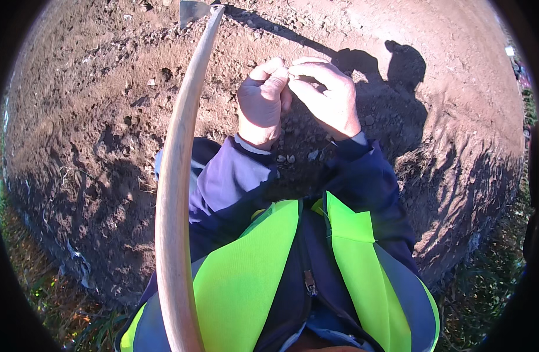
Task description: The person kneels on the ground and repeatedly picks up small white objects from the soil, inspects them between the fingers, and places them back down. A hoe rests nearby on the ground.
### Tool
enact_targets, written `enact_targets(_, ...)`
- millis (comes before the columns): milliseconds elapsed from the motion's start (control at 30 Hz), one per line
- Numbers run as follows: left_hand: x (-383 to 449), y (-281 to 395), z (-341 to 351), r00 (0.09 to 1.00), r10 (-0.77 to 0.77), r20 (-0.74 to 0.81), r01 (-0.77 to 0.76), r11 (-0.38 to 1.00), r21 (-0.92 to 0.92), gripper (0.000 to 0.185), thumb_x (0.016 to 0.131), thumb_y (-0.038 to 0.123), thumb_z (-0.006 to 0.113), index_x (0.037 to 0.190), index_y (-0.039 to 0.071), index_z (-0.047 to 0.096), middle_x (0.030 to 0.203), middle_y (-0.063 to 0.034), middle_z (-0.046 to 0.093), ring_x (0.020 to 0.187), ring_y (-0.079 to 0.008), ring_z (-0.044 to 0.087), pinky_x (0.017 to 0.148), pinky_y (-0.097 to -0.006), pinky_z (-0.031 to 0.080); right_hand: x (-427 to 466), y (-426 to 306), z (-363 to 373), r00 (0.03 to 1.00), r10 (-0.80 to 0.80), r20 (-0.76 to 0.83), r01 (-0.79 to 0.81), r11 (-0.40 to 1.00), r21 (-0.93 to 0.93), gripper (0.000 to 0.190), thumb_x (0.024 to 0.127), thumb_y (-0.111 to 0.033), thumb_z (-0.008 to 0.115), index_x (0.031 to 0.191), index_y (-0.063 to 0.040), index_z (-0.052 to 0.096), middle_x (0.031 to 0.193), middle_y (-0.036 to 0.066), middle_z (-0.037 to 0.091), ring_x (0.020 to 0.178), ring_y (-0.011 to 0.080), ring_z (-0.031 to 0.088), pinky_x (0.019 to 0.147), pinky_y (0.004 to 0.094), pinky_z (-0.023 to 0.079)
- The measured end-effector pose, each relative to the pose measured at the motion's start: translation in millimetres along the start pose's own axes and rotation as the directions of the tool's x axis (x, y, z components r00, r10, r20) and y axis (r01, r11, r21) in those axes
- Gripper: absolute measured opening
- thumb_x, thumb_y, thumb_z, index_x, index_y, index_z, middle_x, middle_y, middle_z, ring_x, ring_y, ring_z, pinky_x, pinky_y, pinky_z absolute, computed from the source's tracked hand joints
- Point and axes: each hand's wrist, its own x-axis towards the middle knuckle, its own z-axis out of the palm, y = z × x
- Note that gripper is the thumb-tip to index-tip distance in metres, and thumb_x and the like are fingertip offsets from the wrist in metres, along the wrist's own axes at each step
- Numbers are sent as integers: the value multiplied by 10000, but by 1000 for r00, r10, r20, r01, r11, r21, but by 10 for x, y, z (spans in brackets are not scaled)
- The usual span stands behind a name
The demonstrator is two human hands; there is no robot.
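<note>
My left hand (264, 99) is in front of me, its fingers curled and the thumb bent over them. From the right, my right hand (328, 90) meets it, with thumb and forefinger brought together at the left thumb's tip. Whatever may lie between the fingertips is too small to make out. A hoe's wooden handle (179, 176) rises past my left sleeve and overlaps the left side of my vest; neither hand grips it. Its metal blade (192, 12) is at the top of the view, close to the soil.
Bare brown soil (98, 88) with clods and small stones spreads ahead and to both sides. Pale stones (287, 158) lie below my hands. Grass (480, 273) borders the soil at the lower right and left. My shadow (401, 101) falls ahead to the right.
</note>
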Motion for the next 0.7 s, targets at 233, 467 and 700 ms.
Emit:
enact_targets(233, -62, 19, 22, 995, 60, -76, -45, 983, 178, 277, 931, 272, 633, 743, 75, 583, 542, 2, 511, 397, -72, 398, 375, -225, 283, -27, -31, 47, 994, 71, -85, -65, 995, 71, 81, 815, -30, 678, 888, -4, 659, 884, 115, 677, 825, 237, 673, 741, 315, 521)
enact_targets(467, -13, -15, -41, 994, 109, -19, -103, 974, 201, 185, 942, 209, 599, 825, 66, 583, 662, -26, 574, 414, -68, 407, 383, -213, 293, -24, 6, -56, 933, 357, -40, -330, 896, 298, 78, 847, -39, 662, 913, 1, 663, 820, 52, 671, 698, 121, 649, 639, 257, 513)
enact_targets(700, -99, 73, 22, 998, 58, -9, -55, 980, 193, 161, 931, 188, 589, 830, 63, 582, 654, -15, 554, 430, -62, 402, 394, -209, 291, -74, 18, -46, 910, 414, 27, -392, 836, 384, 80, 907, -25, 592, 943, 26, 641, 739, 13, 611, 647, 74, 567, 590, 230, 470)
